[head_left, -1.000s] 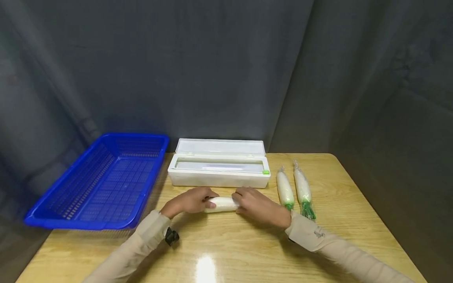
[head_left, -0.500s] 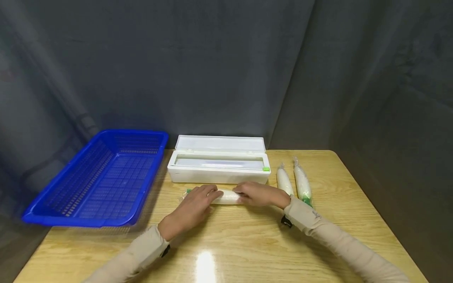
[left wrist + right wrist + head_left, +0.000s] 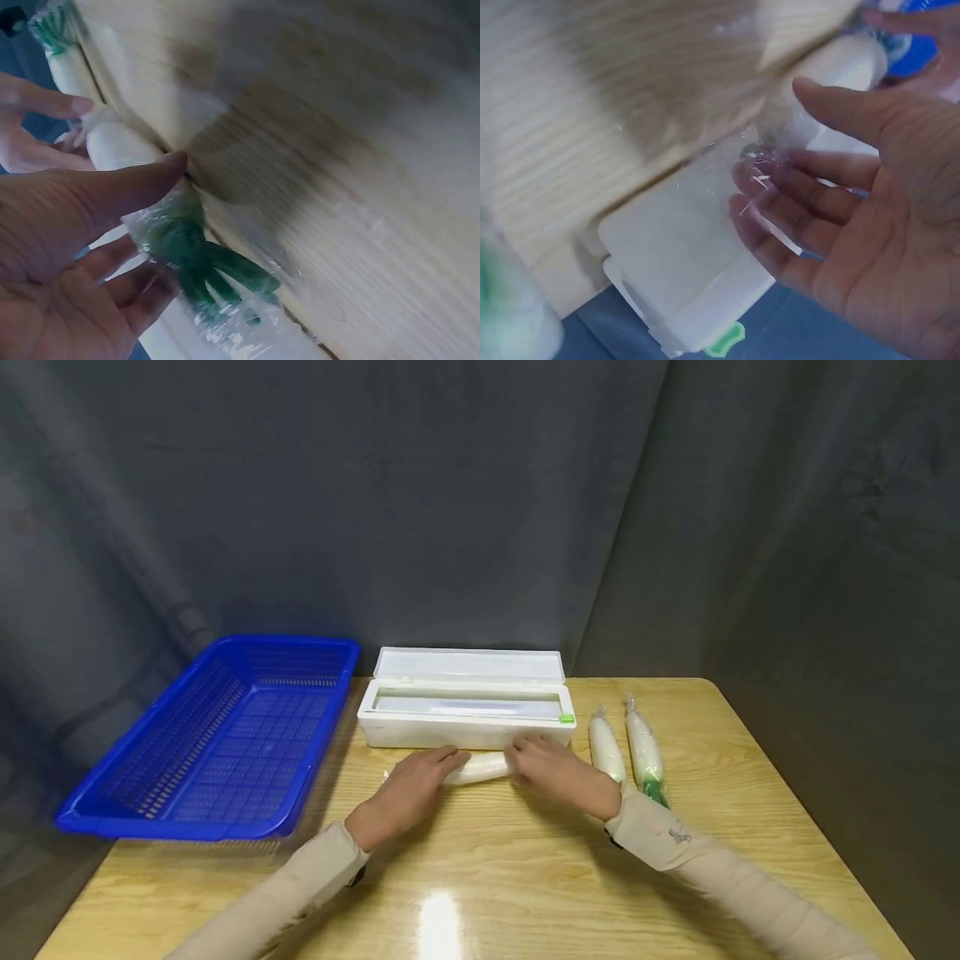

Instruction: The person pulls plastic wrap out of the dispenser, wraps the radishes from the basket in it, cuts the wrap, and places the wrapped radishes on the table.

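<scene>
A white radish (image 3: 480,768) in clear plastic film lies crosswise in front of the white box. My left hand (image 3: 408,789) holds its leafy end, thumb on one side and fingers on the other in the left wrist view. Green leaves (image 3: 217,274) stick out past that hand under loose film. My right hand (image 3: 558,772) holds the opposite, tapered end. In the right wrist view its fingers (image 3: 810,202) curl behind the crinkled film (image 3: 761,154), with the thumb against the near side. Both hands cover the radish's ends in the head view.
Just behind the radish stands the white wrap dispenser box (image 3: 465,733), lid raised, with a green slider (image 3: 566,718). Two wrapped radishes (image 3: 606,747) (image 3: 643,747) lie on the right. A blue basket (image 3: 300,785) is at the left on the wooden table (image 3: 525,885).
The radish has shifted slightly away from me, towards the box, and tilts a little. My left hand has moved over the leafy end; the right hand has re-gripped the other end.
</scene>
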A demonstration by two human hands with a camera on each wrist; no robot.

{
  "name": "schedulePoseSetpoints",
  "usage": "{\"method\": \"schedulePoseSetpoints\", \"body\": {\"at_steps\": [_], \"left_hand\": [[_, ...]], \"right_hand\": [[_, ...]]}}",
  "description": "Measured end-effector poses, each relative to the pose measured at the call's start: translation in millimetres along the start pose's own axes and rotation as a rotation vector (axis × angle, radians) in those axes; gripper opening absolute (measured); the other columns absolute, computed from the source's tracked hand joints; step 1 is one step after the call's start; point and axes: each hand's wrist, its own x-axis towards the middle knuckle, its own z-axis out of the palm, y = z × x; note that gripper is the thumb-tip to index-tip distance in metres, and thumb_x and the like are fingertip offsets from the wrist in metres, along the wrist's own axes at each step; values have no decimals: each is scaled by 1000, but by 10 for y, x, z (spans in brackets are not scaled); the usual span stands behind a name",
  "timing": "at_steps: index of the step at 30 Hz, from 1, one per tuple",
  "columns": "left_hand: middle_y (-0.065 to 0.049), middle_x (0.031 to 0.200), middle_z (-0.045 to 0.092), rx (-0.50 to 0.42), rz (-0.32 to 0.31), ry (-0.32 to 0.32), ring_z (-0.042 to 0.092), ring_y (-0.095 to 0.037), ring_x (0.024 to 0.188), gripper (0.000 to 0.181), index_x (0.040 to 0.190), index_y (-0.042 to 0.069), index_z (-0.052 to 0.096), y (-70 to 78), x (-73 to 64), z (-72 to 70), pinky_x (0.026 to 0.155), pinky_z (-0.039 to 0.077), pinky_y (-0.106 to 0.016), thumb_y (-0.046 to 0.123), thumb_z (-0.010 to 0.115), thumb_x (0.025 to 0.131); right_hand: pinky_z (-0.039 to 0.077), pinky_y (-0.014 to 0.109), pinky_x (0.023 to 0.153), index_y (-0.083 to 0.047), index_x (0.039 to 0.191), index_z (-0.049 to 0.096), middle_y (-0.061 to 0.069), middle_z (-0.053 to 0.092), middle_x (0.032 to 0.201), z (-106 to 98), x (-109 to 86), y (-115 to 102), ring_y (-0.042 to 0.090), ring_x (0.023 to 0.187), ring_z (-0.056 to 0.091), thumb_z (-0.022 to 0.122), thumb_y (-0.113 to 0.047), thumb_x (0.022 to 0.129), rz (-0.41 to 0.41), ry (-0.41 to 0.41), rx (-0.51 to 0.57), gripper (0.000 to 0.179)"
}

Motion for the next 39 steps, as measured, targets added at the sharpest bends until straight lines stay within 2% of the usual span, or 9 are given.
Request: {"method": "schedulePoseSetpoints", "body": {"at_steps": [5, 9, 17, 22, 25, 28, 32, 34, 39], "left_hand": [[-12, 123, 70, 73, 19, 64, 71, -29, 102, 55, 131, 4, 68, -58, 40, 84, 86, 59, -42, -20, 70, 82], [-9, 115, 71, 70, 38, 20, 71, -26, 93, 54, 128, 7, 69, -58, 51, 64, 76, 60, -39, -15, 77, 79], [-8, 119, 73, -206, -57, -231, 70, -24, 106, 52, 134, 6, 69, -79, 49, -122, 90, 58, -42, 8, 87, 85], [-7, 124, 74, -354, -100, -316, 69, -23, 113, 49, 133, 7, 71, -95, 51, -169, 97, 56, -43, 10, 86, 86], [-6, 124, 74, -379, -110, -316, 69, -21, 110, 47, 132, 7, 72, -82, 52, -178, 95, 56, -42, 10, 86, 87], [-8, 122, 73, -265, -55, -249, 70, -22, 106, 47, 131, 5, 70, -50, 19, -183, 92, 57, -40, 10, 85, 86], [-10, 107, 71, 44, 64, -97, 70, -26, 93, 47, 124, 2, 68, -9, -64, -192, 82, 59, -39, 3, 87, 81], [-10, 94, 70, 143, 80, -46, 68, -25, 82, 40, 113, 2, 67, -7, -94, -195, 73, 58, -37, -7, 84, 78], [-7, 72, 62, 176, 65, -19, 62, -22, 63, 33, 88, 5, 59, -54, -128, -170, 58, 52, -34, -23, 70, 74]], "right_hand": [[53, 35, 62, -3, 91, 61, 8, 63, 83, 109, -29, -31, 25, 76, 63, 82, -4, 84, 19, 68, -32, 21], [49, 30, 60, -2, 92, 59, 7, 60, 79, 170, -80, -10, 21, 72, 59, 77, 5, 85, -15, 111, 14, 21], [39, 20, 52, -9, 82, 63, -1, 59, 68, 166, -117, 25, 3, 63, 45, 69, 9, 91, 1, 5, 179, 20], [33, 15, 55, -9, 80, 63, -6, 52, 66, 149, -138, 38, 0, 64, 37, 67, 9, 93, 6, -95, 350, 22], [30, 15, 56, -8, 79, 61, -8, 46, 66, 151, -143, 56, -1, 63, 33, 65, 10, 95, -3, -130, 420, 24], [27, 14, 56, -7, 77, 60, -11, 40, 65, 142, -137, 67, -2, 62, 31, 63, 11, 96, -18, -153, 449, 26], [24, 14, 56, -7, 74, 55, -13, 31, 65, 119, -133, 77, -2, 61, 27, 61, 11, 96, -34, -175, 440, 28], [22, 15, 55, -7, 74, 53, -13, 27, 65, 104, -137, 84, -2, 61, 25, 59, 11, 97, -29, -186, 431, 29], [21, 16, 56, -8, 76, 50, -13, 24, 67, 62, -155, 99, -1, 61, 23, 59, 7, 101, -6, -226, 425, 30]]}}
